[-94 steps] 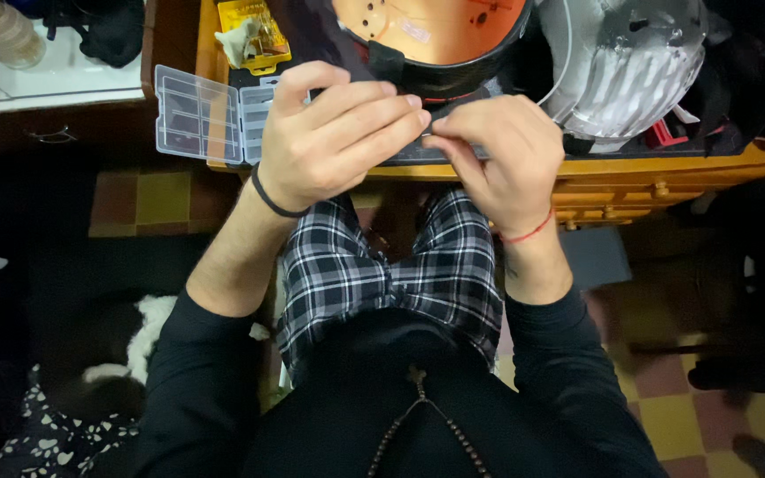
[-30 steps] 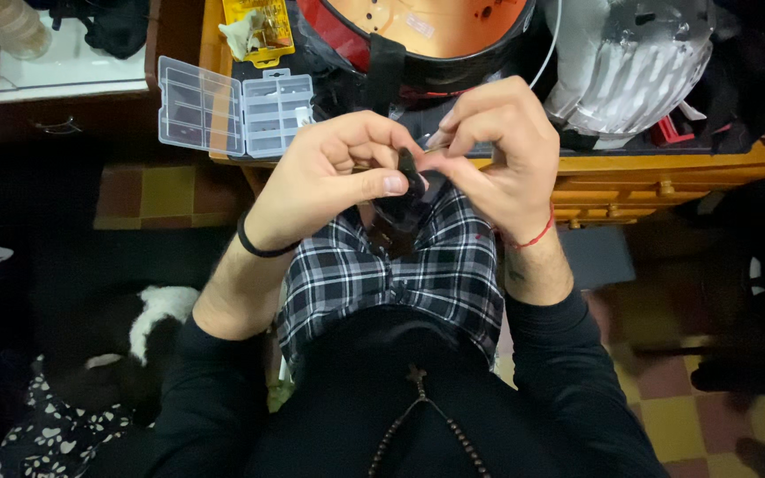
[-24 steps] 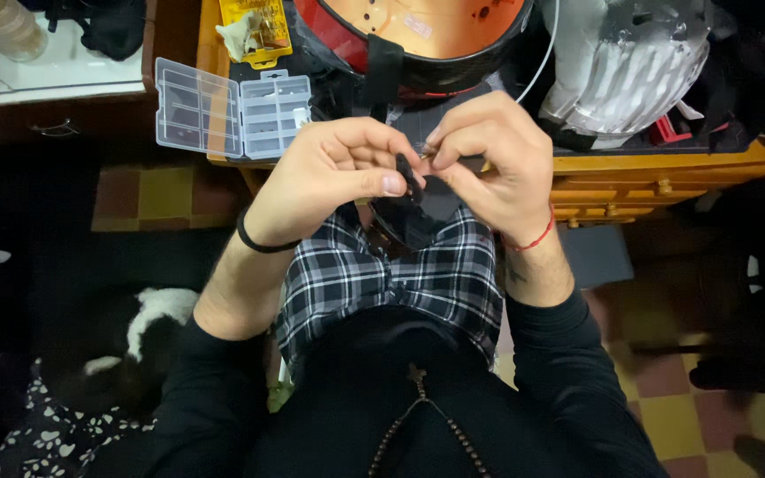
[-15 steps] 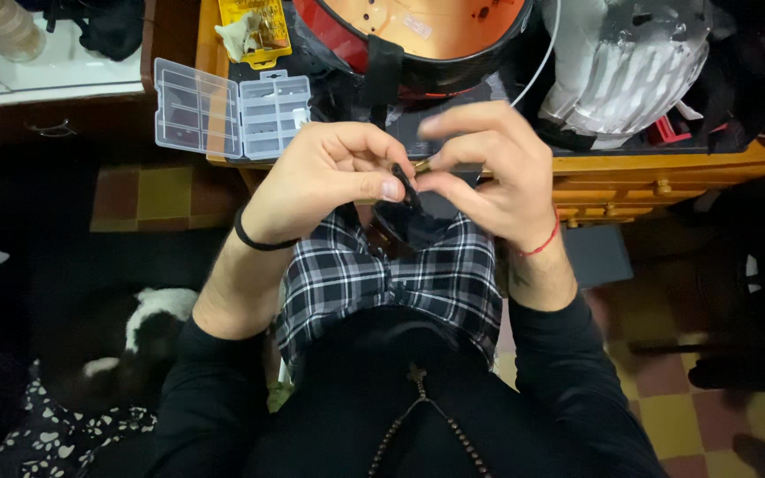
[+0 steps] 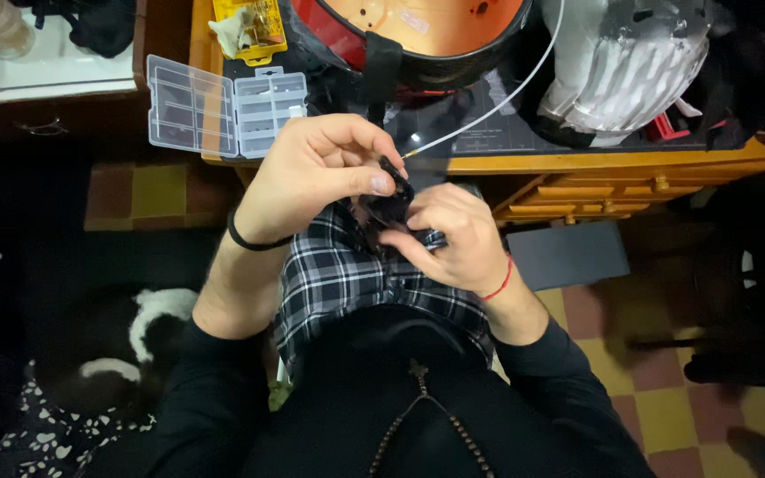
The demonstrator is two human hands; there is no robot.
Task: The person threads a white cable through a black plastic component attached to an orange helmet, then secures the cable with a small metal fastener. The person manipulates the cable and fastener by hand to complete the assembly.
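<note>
Small black part (image 5: 393, 205) pinched between left hand (image 5: 316, 173) thumb and right hand (image 5: 449, 239) fingertips, above lap, long axis diagonal toward lower right; wooden workbench (image 5: 577, 164) ahead, checkered tile floor (image 5: 666, 407) below

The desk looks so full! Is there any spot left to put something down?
Barely. The desk has a bare dark strip between the red helmet and the white helmet, crossed by a white tube. The clear parts box crowds the left; both hands fill the front.
</note>
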